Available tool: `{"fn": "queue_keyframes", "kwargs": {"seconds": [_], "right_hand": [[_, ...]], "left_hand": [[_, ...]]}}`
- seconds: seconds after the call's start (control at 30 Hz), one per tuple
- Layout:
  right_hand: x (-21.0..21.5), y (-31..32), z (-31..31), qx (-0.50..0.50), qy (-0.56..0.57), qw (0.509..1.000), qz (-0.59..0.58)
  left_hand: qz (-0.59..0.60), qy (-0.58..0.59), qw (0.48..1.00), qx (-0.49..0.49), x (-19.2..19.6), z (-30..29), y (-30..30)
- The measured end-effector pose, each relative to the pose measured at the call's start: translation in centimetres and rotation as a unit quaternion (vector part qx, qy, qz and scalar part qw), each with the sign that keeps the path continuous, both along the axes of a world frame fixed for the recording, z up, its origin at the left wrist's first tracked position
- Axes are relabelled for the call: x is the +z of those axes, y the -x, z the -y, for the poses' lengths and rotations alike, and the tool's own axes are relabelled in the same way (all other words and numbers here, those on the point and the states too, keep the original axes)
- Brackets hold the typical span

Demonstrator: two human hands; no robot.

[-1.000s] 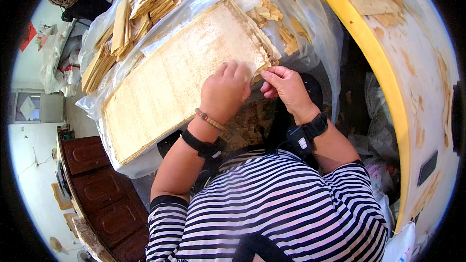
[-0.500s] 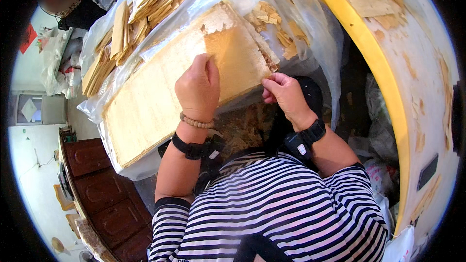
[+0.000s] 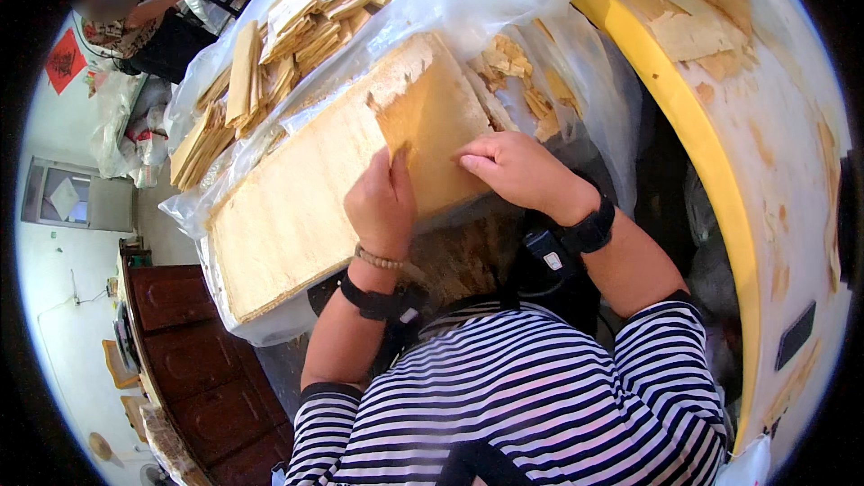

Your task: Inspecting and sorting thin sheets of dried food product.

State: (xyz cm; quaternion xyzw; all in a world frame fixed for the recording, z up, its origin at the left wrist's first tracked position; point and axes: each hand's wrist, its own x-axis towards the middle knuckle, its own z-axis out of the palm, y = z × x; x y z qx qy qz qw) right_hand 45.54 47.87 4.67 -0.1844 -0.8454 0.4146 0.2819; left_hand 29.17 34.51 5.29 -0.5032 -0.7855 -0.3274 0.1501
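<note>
A long block of stacked thin tan sheets (image 3: 297, 211) lies on clear plastic in front of me, slanting from near left to far right. At its right part is a darker amber thin sheet (image 3: 432, 112) with a ragged left edge. My left hand (image 3: 382, 198), wearing a beaded bracelet, pinches this sheet by its near left edge. My right hand (image 3: 522, 171) is closed in a pinch over the block's right end, at the sheet's right side. Its fingertips hide what they grip.
Folded bundles of tan sheets (image 3: 261, 81) are heaped beyond the block on plastic film. Broken pieces (image 3: 508, 58) lie at the far right. A yellow-edged white table (image 3: 693, 81) curves along the right, with a dark phone (image 3: 796, 336). Another person (image 3: 148, 27) is at the far left.
My right hand has moved in from the block's near right corner to over the sheet. My left hand keeps its pinch. The view has shifted slightly, and the other person's arm now reaches out.
</note>
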Motion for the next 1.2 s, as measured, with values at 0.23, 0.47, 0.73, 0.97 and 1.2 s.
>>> {"fn": "queue_keyframes", "kwargs": {"seconds": [0.23, 0.47, 0.73, 0.97, 1.2], "right_hand": [[1.2, 5.5, -6.0, 0.020, 0.549, 0.835, -0.024], [0.2, 12.3, -11.5, -0.063, 0.217, 0.958, 0.175], [-1.4, 12.9, -12.3, -0.130, 0.234, 0.953, 0.142], [0.1, 14.5, -13.0, -0.142, 0.450, 0.879, 0.070], [-2.8, 16.3, -15.7, -0.122, 0.196, 0.957, 0.176]], "left_hand": [[-0.081, -0.016, 0.995, -0.051, -1.2, 0.9, -0.7], [-0.104, -0.033, 0.992, -0.071, -2.3, 0.4, -0.5], [-0.037, -0.047, 0.994, -0.091, -1.9, 0.6, -0.6], [-0.047, -0.087, 0.988, -0.118, -2.9, 0.5, 0.1], [-0.060, -0.090, 0.986, -0.128, -3.9, 0.5, 0.3]]}}
